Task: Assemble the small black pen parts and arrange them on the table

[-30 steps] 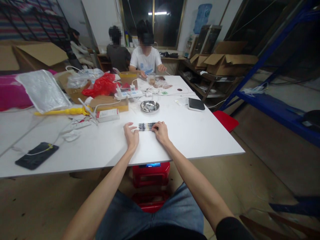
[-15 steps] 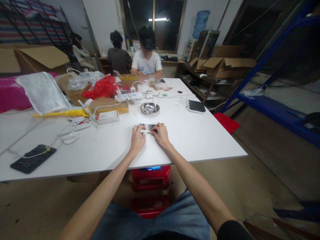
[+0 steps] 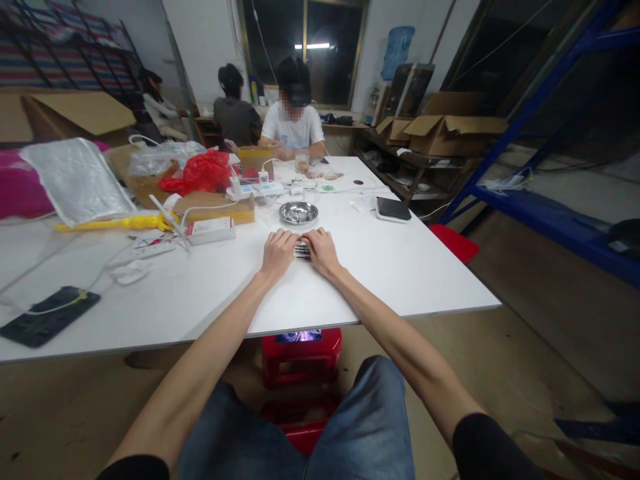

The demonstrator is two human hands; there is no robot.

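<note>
Both hands have drawn together since a second ago, when they sat apart at the two ends of a row of small dark sticks; now the left hand (image 3: 278,252) and the right hand (image 3: 321,251) nearly meet, and only a short stretch of the sticks (image 3: 303,250) shows in the gap between them. From the head camera, each hand lies palm down on the white desk (image 3: 400,267), fingers curled over the sticks and pressing on them from either side; whether they truly grip them or only push I cannot tell. The sticks lie near the middle of the desk, a little back from its near edge. Just beyond the hands stands a small metal dish (image 3: 299,213), and off toward the right edge lies a dark flat device (image 3: 393,209). A black phone (image 3: 49,315) rests near the left front corner. At the far end another person (image 3: 293,127) sits at work.
</note>
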